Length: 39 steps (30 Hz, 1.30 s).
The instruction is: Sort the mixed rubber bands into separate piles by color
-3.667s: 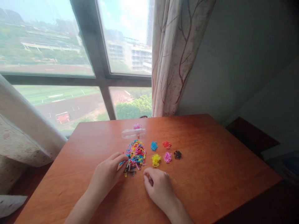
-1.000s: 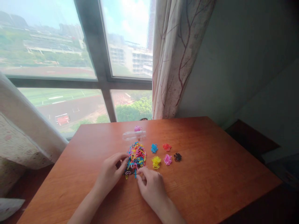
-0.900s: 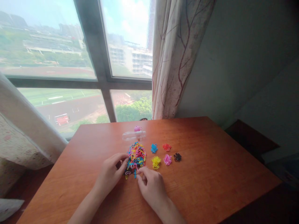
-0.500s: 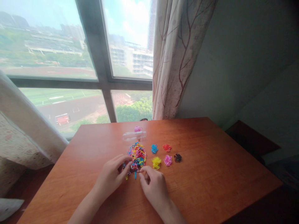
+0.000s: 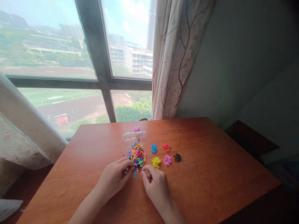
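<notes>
A reddish-brown wooden table (image 5: 210, 174) with a smooth, slightly glossy top fills the lower half of the view, seen from above by the person sitting or standing at its near side. Beyond its far edge is a large window (image 5: 101, 81) with a thick grey frame; through the glass are a sports field, trees, pale buildings and a bright, partly cloudy sky. A light curtain with a branch pattern (image 5: 173, 62) hangs right of the window, and another pale curtain (image 5: 25, 121) slants down at the left. A dim grey wall (image 5: 235, 62) takes up the right side.

Near the middle of the table lies a tangled pile of small multicoloured bands (image 5: 136, 152). Just behind it are a clear plastic container (image 5: 133, 135), lying on its side, and a small purple object (image 5: 137, 128). To the right sit five little single-colour heaps, apart from one another: blue (image 5: 154, 148) and red (image 5: 166, 147) farther back, yellow (image 5: 156, 162), pink (image 5: 167, 160) and black (image 5: 177, 157) nearer.

Both bare hands meet at the pile's near edge. The left hand (image 5: 115, 175) curves over it, thumb and forefinger tips close together among the bands; whether they are clamped on one I cannot tell. The right hand (image 5: 156, 182), beside it, has thumb and forefinger pinched on a thin dark band (image 5: 139, 169) that reaches towards the left fingertips.
</notes>
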Motion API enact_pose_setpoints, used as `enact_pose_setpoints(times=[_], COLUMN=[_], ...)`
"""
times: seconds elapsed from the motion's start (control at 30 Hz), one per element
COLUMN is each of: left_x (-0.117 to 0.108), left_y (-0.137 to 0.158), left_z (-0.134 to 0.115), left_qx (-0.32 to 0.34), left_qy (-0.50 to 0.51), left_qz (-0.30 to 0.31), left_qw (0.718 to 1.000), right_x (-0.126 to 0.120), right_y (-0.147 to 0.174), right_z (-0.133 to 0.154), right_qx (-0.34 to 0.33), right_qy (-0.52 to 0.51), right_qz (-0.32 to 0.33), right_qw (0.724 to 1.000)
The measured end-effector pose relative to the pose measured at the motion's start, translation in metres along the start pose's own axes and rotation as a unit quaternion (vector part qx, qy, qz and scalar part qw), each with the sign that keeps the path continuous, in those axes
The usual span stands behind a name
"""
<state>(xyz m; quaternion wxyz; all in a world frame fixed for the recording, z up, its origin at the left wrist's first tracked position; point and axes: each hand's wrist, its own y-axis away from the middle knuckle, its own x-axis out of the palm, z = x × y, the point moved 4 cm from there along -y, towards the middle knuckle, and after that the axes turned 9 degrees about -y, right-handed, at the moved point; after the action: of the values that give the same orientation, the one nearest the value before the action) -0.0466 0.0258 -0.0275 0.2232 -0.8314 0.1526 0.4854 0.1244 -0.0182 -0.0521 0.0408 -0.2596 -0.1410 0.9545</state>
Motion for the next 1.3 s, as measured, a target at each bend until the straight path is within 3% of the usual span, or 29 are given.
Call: enact_pose_setpoints(times=[0.13, 0.4, 0.5, 0.8, 1.03, 1.3], left_x=[-0.001, -0.001, -0.001, 0.003, 0.0, -0.005], left_y=[0.001, 0.001, 0.002, 0.002, 0.002, 0.002], left_z=[0.0, -0.002, -0.001, 0.003, -0.005, -0.002], left_qx=[-0.014, -0.009, -0.003, -0.001, 0.014, -0.017], left_qy=[-0.022, -0.044, -0.041, -0.04, -0.007, -0.052], left_qz=[0.007, 0.018, 0.018, 0.014, 0.049, 0.088], left_qw=[1.0, 0.999, 0.999, 0.999, 0.999, 0.995], right_x=[-0.019, -0.103, -0.12, -0.118, -0.118, -0.112], right_y=[-0.001, -0.008, -0.005, 0.001, 0.0, 0.0], right_z=[-0.011, -0.066, -0.081, -0.094, -0.096, -0.078], right_qx=[-0.002, 0.031, 0.046, 0.072, 0.073, 0.015], right_qy=[0.01, 0.139, 0.184, 0.218, 0.216, 0.192], right_qz=[-0.032, -0.145, -0.166, -0.146, -0.146, -0.145], right_qw=[0.999, 0.979, 0.968, 0.962, 0.963, 0.971])
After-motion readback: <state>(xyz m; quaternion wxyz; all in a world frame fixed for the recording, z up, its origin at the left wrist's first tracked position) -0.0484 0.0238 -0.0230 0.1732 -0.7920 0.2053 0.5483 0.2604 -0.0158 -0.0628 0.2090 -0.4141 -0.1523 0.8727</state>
